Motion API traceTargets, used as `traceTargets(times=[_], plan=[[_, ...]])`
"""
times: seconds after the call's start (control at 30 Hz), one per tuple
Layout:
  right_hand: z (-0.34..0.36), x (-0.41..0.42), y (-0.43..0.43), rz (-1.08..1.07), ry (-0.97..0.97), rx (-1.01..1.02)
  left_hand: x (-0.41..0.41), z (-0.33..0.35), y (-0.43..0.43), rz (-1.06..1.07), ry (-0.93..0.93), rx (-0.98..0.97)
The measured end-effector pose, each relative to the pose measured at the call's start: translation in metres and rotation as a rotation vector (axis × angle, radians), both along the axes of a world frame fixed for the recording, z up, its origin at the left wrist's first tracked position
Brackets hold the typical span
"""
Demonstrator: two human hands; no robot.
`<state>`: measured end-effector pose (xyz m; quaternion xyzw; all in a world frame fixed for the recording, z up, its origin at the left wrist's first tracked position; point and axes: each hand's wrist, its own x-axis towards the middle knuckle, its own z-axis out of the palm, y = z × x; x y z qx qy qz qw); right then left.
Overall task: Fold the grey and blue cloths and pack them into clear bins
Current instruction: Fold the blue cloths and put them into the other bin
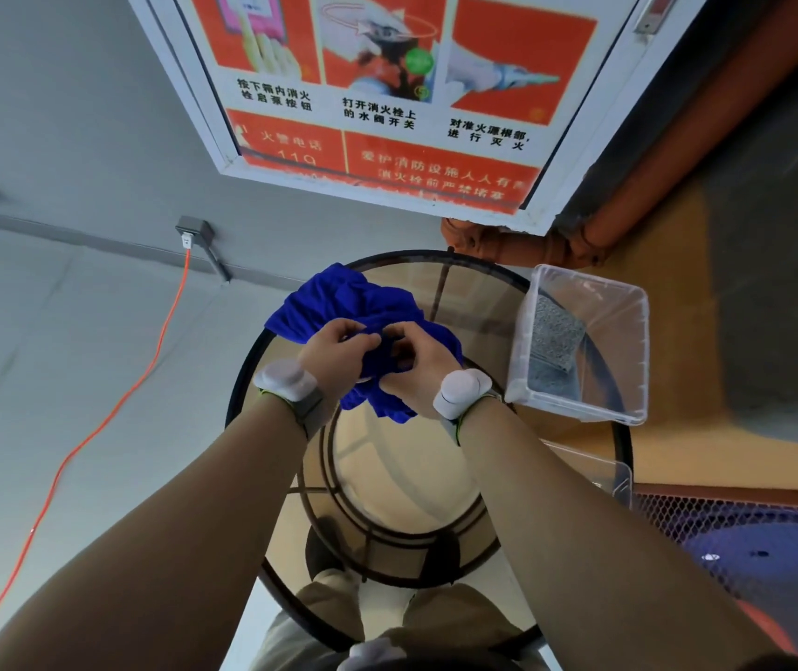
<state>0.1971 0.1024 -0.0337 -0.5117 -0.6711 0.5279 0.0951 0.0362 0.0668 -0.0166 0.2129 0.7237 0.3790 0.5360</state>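
A crumpled blue cloth (334,297) lies bunched on the far side of a round glass table (474,293). My left hand (339,351) and my right hand (416,365) are close together over the middle of the cloth, both pinching its fabric. A clear bin (629,341) stands on the table's right edge. Inside it a folded grey cloth (554,341) leans against the left wall. A second clear bin (615,469) shows partly behind my right forearm.
A fire cabinet with a red poster (387,89) hangs on the wall beyond the table. An orange cable (111,409) runs from a wall socket (191,232) across the floor at left. An orange pipe (557,244) and a blue object behind mesh (765,554) are at right.
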Motion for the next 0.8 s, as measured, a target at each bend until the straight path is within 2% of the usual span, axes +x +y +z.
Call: traceTargets(times=[0.13,0.33,0.47,0.6,0.73,0.8], plan=[[0.010,-0.003,-0.010,-0.079,0.093,0.047,-0.006,0.017,0.000,0.004,-0.128,0.068],[0.037,-0.006,-0.022,-0.155,0.084,0.132,-0.010,0.050,0.002,0.099,-0.539,0.226],[0.053,-0.013,-0.036,-0.185,0.071,0.203,-0.007,0.072,0.005,0.129,-0.556,0.264],[0.069,-0.008,-0.037,-0.301,-0.059,0.350,-0.006,0.088,0.002,0.068,-0.406,0.310],[0.093,0.006,-0.044,-0.407,0.015,0.349,-0.019,0.105,-0.006,-0.218,0.185,0.369],[0.108,0.009,-0.048,-0.453,0.034,0.371,-0.022,0.113,-0.011,-0.261,0.302,0.434]])
